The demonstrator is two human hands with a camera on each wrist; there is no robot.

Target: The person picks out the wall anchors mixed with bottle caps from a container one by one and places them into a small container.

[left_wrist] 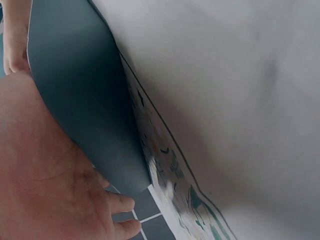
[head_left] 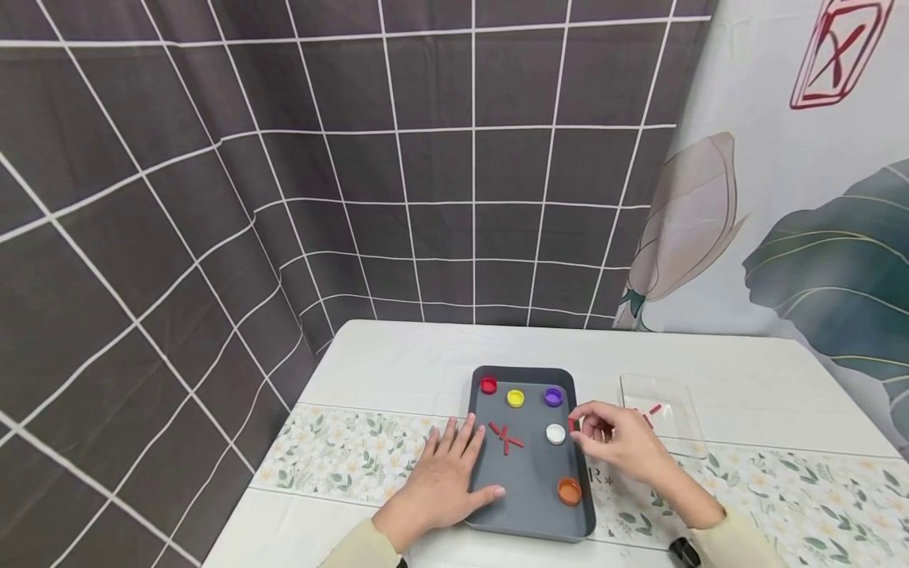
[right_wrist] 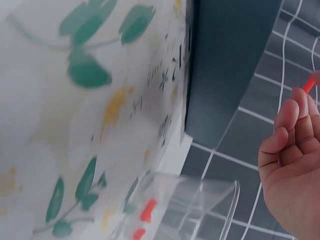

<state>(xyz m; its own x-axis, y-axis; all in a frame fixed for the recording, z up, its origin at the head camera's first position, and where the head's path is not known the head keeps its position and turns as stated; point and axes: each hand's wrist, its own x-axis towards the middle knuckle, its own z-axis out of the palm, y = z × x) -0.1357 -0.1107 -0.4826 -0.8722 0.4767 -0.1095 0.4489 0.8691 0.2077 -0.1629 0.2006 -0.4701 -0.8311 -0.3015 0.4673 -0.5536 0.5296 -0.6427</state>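
My right hand [head_left: 621, 442] pinches a small red stick [right_wrist: 309, 85] between thumb and fingertips, over the right rim of a dark grey tray [head_left: 525, 505]. With fingers spread, my left hand [head_left: 447, 477] rests at the tray's left edge. Several red sticks [head_left: 506, 438] lie loose on the tray floor near the left fingertips. Small round cups stand in the tray: a red cup [head_left: 488, 385], a yellow cup [head_left: 514, 398], a purple cup [head_left: 553, 397], a white cup [head_left: 556, 434] and an orange cup [head_left: 569, 491].
A clear plastic box [head_left: 675, 414] with more red sticks stands right of the tray, behind my right hand. The white table [head_left: 412, 347] carries a floral printed band [head_left: 355, 450]. A dark curtain with white grid lines [head_left: 433, 166] hangs behind the table.
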